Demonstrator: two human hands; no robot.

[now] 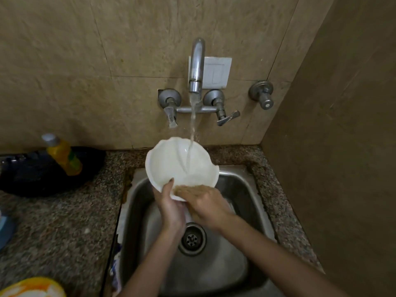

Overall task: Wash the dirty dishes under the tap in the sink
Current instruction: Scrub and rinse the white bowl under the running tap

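While tap water (192, 129) pours into the white bowl (171, 163) above the sink (240, 189), the left hand (170, 209) grips its rim and the right hand (205, 202) presses straight fingers inside.

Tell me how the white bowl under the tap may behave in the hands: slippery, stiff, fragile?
Probably slippery: water runs over the white bowl, and the left hand grips it at the rim. It looks stiff, holding its shape while tilted. It may be ceramic or hard plastic; I cannot tell, so a drop into the steel sink could chip it.
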